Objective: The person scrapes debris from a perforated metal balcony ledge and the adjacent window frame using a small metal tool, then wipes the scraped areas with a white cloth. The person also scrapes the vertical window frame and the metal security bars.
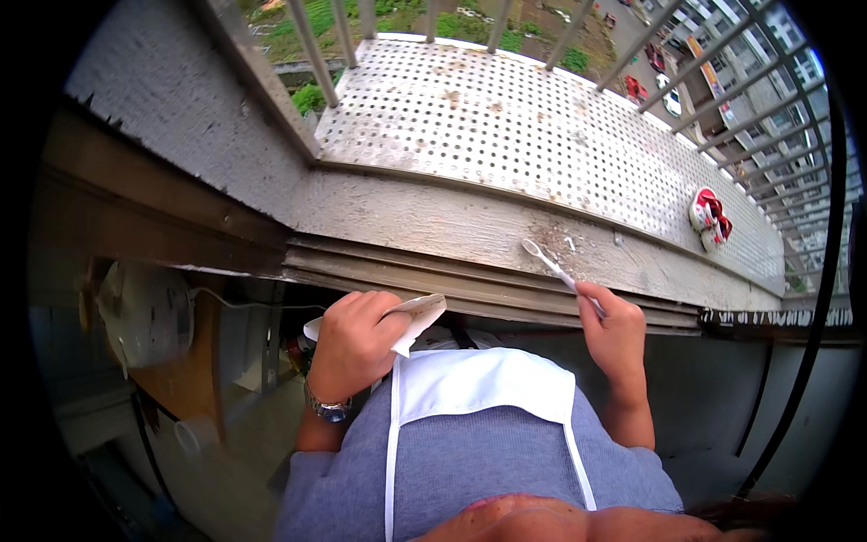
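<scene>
My right hand [616, 332] is closed round the handle of a slim white spoon-like tool [557, 270]. Its small oval head reaches over the rough window sill [406, 221], beside a patch of loose dirt and pale crumbs [571, 246]. Whether that head is a bowl or bristles is hard to make out. A folded piece of white paper [421, 318] is gripped in my left hand [357, 339], just on the near side of the window track [397, 271]. Its torn-looking edge points to the right, and part of it is hidden behind my fingers.
Beyond the sill lies a white perforated panel [470, 117], bordered by metal railing bars [564, 36]. A pair of red and white shoes [710, 219] sits on it at the right. At the left, a white appliance [149, 312] with a cord stands on a wooden surface [190, 388].
</scene>
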`<state>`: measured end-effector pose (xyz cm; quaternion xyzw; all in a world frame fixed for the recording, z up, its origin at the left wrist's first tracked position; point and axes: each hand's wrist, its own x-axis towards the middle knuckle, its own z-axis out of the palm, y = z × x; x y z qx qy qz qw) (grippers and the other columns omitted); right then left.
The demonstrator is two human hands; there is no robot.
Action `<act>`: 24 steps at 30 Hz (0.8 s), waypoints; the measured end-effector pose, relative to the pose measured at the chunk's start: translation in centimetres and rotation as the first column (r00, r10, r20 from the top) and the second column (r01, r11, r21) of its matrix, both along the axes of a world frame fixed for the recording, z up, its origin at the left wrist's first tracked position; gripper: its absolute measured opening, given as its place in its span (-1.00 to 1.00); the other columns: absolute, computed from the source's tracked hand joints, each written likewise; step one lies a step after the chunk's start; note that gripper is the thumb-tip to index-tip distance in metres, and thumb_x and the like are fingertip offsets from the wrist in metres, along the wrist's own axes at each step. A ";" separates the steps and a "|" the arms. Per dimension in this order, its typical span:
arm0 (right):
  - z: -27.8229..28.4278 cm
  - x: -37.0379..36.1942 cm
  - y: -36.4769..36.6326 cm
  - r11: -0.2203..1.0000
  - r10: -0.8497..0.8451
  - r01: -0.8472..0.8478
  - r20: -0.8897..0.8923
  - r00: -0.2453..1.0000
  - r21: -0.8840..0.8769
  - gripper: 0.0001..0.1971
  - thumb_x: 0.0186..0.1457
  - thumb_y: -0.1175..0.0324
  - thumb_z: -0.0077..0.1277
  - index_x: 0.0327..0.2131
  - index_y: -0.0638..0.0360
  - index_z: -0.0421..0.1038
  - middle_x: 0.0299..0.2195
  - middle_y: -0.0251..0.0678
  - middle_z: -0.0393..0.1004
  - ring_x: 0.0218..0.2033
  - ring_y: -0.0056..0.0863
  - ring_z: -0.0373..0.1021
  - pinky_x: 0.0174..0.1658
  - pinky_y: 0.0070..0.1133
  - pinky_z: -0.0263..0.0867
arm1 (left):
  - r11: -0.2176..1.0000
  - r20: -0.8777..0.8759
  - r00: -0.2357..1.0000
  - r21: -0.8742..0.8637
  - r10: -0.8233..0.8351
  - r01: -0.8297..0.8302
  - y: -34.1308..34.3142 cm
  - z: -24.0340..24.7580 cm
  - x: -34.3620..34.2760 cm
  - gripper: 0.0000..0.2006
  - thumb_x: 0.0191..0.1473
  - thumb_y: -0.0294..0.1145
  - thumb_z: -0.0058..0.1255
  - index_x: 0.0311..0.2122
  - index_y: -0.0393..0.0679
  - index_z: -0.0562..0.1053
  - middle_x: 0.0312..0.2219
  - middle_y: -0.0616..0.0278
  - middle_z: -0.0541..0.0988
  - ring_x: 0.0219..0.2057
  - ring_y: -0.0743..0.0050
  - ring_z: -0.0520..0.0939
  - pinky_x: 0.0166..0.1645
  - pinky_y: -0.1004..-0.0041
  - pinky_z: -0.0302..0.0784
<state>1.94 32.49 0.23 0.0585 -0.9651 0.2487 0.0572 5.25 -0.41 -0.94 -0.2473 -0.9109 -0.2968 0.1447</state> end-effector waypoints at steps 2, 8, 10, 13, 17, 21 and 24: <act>0.8 -0.2 -1.1 0.998 0.042 -0.041 0.021 0.999 -0.043 -0.83 0.06 0.42 0.14 -0.23 0.05 0.58 -0.47 -0.19 0.58 -0.52 -0.26 0.52 -0.47 -0.46 0.38 | 1.000 -0.006 1.000 0.013 0.025 -0.025 -0.1 0.0 0.3 -0.82 -0.37 -0.59 0.08 -0.51 -0.22 0.41 -0.46 0.15 0.48 -0.45 0.15 0.54 -0.38 0.27 0.42; -1.9 -5.4 -10.5 0.907 0.385 -0.390 -0.057 0.921 -0.160 -0.84 0.11 0.36 0.10 -0.21 0.01 0.56 -0.53 -0.18 0.55 -0.54 -0.21 0.50 -0.49 -0.38 0.37 | 0.999 0.025 0.999 -0.006 0.046 -0.045 -0.9 0.0 1.2 -0.86 -0.35 -0.57 0.03 -0.55 -0.17 0.37 -0.49 0.20 0.45 -0.46 0.19 0.52 -0.38 0.28 0.40; -2.8 -7.2 -14.5 0.862 0.484 -0.492 -0.091 0.870 -0.118 -0.85 0.14 0.30 0.05 -0.21 -0.02 0.54 -0.54 -0.17 0.54 -0.53 -0.18 0.49 -0.48 -0.32 0.38 | 0.998 0.011 0.998 -0.008 0.070 -0.070 -1.3 0.3 1.6 -0.86 -0.35 -0.57 0.03 -0.54 -0.17 0.37 -0.49 0.19 0.44 -0.47 0.18 0.51 -0.39 0.27 0.40; -3.6 -8.6 -18.6 0.782 0.610 -0.613 -0.058 0.790 -0.118 -0.82 0.14 0.31 0.04 -0.17 -0.04 0.53 -0.49 -0.15 0.56 -0.48 -0.16 0.50 -0.42 -0.31 0.39 | 0.994 0.016 0.994 -0.016 0.107 -0.107 -1.9 0.5 2.2 -0.85 -0.34 -0.57 0.03 -0.54 -0.18 0.36 -0.50 0.18 0.43 -0.47 0.17 0.51 -0.39 0.27 0.39; -4.1 -9.3 -18.4 0.821 0.571 -0.571 -0.005 0.821 0.007 -0.81 0.14 0.31 0.05 -0.16 -0.05 0.54 -0.50 -0.18 0.56 -0.48 -0.17 0.50 -0.43 -0.33 0.39 | 0.986 0.036 0.985 -0.015 0.167 -0.167 -2.8 -0.1 3.2 -0.85 -0.35 -0.58 0.03 -0.54 -0.18 0.36 -0.49 0.18 0.43 -0.47 0.16 0.50 -0.40 0.26 0.39; -3.0 -9.7 -14.4 0.922 0.383 -0.364 -0.161 0.910 0.134 -0.80 0.12 0.36 0.07 -0.16 -0.11 0.53 -0.59 -0.25 0.51 -0.57 -0.25 0.48 -0.52 -0.33 0.35 | 0.972 0.044 0.971 -0.010 0.234 -0.234 -3.6 -0.9 4.0 -0.85 -0.35 -0.59 0.04 -0.54 -0.19 0.37 -0.50 0.18 0.43 -0.48 0.16 0.50 -0.40 0.26 0.39; -3.1 -8.1 -16.1 0.887 0.460 -0.433 -0.231 0.857 0.160 -0.78 0.10 0.37 0.09 -0.16 -0.13 0.53 -0.62 -0.28 0.47 -0.60 -0.26 0.45 -0.55 -0.35 0.33 | 0.972 0.044 0.971 -0.008 0.234 -0.234 -3.8 -1.4 3.5 -0.85 -0.34 -0.58 0.06 -0.54 -0.19 0.37 -0.51 0.18 0.43 -0.48 0.17 0.51 -0.40 0.26 0.39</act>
